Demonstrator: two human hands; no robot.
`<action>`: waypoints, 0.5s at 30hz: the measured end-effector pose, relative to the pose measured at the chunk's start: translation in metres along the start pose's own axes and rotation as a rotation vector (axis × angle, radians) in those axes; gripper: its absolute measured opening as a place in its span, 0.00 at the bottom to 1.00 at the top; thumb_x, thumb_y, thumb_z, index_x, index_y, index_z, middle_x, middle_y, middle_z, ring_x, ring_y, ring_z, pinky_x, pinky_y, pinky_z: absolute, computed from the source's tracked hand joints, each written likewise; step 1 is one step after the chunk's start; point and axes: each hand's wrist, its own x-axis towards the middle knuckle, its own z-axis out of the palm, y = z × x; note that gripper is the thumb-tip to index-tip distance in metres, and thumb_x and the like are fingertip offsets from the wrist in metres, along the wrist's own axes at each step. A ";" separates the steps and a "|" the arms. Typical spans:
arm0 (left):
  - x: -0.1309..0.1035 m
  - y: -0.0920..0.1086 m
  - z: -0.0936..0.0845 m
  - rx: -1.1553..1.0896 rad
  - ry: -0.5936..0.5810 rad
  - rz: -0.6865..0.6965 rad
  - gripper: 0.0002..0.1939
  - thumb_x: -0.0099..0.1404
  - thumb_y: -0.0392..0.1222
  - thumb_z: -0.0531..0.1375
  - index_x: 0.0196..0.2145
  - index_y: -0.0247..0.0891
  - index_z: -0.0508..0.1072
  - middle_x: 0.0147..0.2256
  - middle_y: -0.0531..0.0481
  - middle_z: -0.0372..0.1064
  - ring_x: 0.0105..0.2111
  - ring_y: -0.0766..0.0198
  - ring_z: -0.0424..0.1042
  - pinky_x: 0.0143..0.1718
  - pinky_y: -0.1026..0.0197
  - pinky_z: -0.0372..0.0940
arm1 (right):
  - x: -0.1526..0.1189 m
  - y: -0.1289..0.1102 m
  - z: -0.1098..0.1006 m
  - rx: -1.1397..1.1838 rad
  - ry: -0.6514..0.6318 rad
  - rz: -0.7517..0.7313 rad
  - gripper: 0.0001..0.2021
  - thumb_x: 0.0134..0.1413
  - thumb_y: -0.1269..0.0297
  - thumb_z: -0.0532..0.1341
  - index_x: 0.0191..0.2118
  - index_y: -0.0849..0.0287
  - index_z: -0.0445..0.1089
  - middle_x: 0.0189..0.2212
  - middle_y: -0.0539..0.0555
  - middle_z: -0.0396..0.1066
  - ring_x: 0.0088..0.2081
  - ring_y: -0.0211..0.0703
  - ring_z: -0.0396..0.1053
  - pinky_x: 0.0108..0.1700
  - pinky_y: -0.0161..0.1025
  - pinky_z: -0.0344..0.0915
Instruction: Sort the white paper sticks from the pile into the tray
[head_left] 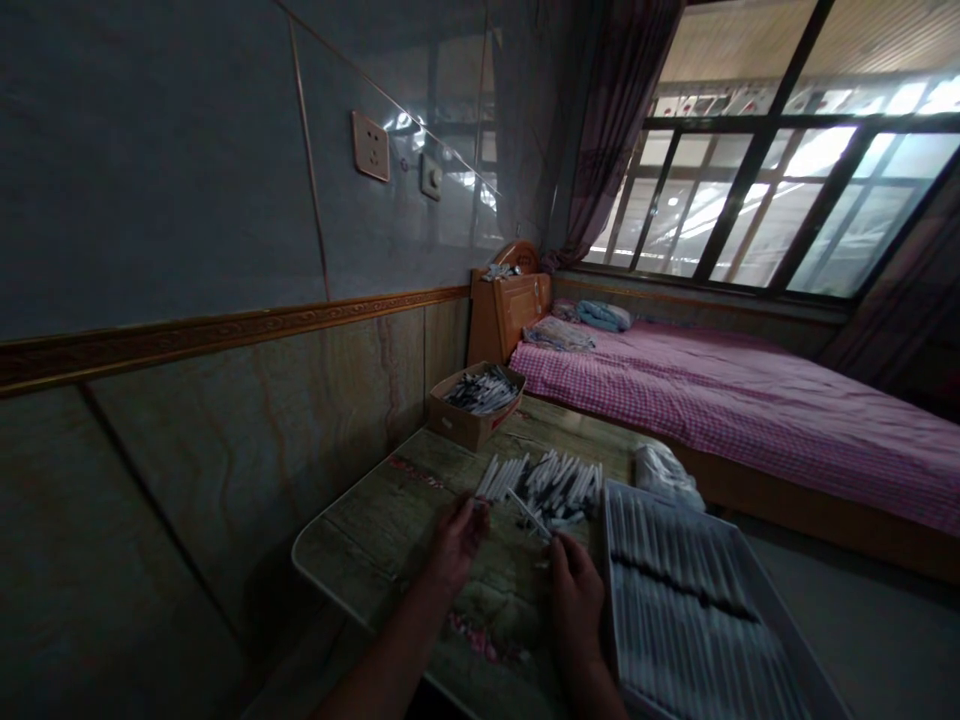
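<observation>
My right hand [576,585] pinches one end of a slim white pen-like stick [529,512], which slants up and left over the table. My left hand [456,545] is closed, its fingertips by the near end of a neat row of white sticks [502,478]. Something small and pale shows at those fingertips, too dim to name. Beyond my hands, a loose heap of white sticks with dark parts [562,485] lies on the table. To the right of my right hand, a shallow tray [611,600] holds many similar sticks laid side by side in rows.
The patterned table [360,540] stands against a tiled wall. At its far corner is a cardboard box [465,428] full of dark and white sticks. A clear plastic bag [666,475] lies behind the tray. Past the table is a bed with a pink checked cover [675,400].
</observation>
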 end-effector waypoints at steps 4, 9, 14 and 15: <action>-0.001 0.002 -0.005 -0.041 0.039 0.039 0.05 0.57 0.29 0.65 0.32 0.34 0.75 0.29 0.50 0.78 0.29 0.65 0.78 0.30 0.67 0.73 | -0.004 -0.003 -0.001 -0.053 -0.087 -0.057 0.19 0.50 0.48 0.60 0.37 0.58 0.77 0.34 0.55 0.78 0.37 0.50 0.74 0.39 0.40 0.68; -0.002 0.000 -0.002 -0.033 0.073 0.057 0.04 0.57 0.30 0.65 0.31 0.34 0.74 0.29 0.49 0.78 0.30 0.63 0.79 0.31 0.65 0.74 | -0.008 -0.008 -0.002 -0.106 -0.132 -0.116 0.18 0.52 0.49 0.59 0.38 0.58 0.77 0.33 0.55 0.78 0.35 0.48 0.74 0.37 0.38 0.68; -0.001 -0.002 -0.002 -0.017 0.060 0.083 0.05 0.56 0.31 0.66 0.31 0.34 0.74 0.29 0.49 0.78 0.29 0.64 0.79 0.32 0.65 0.74 | -0.010 -0.013 -0.001 -0.131 -0.160 -0.144 0.17 0.53 0.49 0.59 0.37 0.57 0.77 0.31 0.55 0.78 0.33 0.48 0.74 0.35 0.37 0.68; -0.001 -0.002 -0.003 -0.012 0.050 0.082 0.06 0.55 0.31 0.67 0.32 0.34 0.74 0.29 0.49 0.78 0.29 0.64 0.79 0.32 0.65 0.74 | -0.010 -0.014 -0.001 -0.134 -0.166 -0.143 0.17 0.53 0.49 0.59 0.37 0.57 0.77 0.32 0.54 0.78 0.34 0.48 0.74 0.35 0.37 0.68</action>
